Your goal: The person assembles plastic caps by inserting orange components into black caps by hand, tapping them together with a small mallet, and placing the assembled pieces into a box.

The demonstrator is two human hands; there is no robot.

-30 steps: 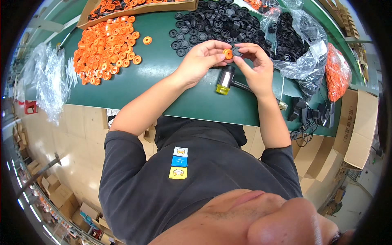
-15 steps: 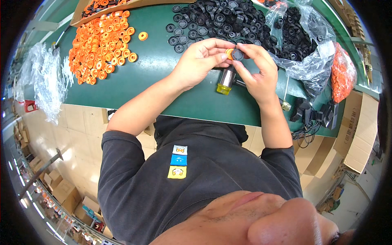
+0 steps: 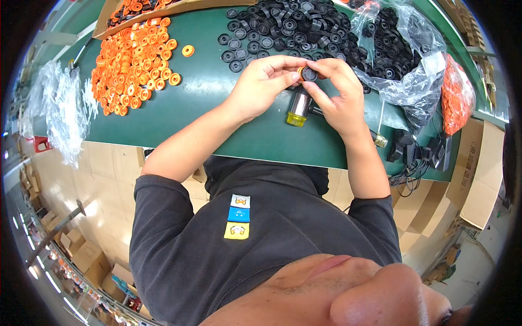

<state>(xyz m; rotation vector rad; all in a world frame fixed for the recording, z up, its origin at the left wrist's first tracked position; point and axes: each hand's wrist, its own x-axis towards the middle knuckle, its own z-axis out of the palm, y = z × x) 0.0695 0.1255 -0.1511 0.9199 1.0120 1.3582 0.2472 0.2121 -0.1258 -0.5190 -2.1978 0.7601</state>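
Note:
My left hand (image 3: pixel 260 87) pinches a small round orange plastic part (image 3: pixel 300 73) between thumb and fingers. Against it, my right hand (image 3: pixel 342 98) grips a round black plastic cap (image 3: pixel 309 74), its thumb and index finger at the rim. The two parts touch, the black one on the right side; whether they are locked together I cannot tell. Just below the fingertips lies a mallet (image 3: pixel 299 106) with a shiny metal head and a yellow translucent face, its dark handle partly covered by my right hand.
Many orange parts (image 3: pixel 130 68) are heaped on the green table (image 3: pixel 201 117) at left, one lying apart (image 3: pixel 188 50). Black caps (image 3: pixel 299 30) pile up beyond my hands. Plastic bags of black (image 3: pixel 402 65) and orange parts (image 3: pixel 457 98) stand right, near a cardboard box (image 3: pixel 476 171) and cables (image 3: pixel 410 173).
The black cap has turned in my fingers and now sits closer against the orange part. Both hands have shifted very slightly; the mallet has stayed put.

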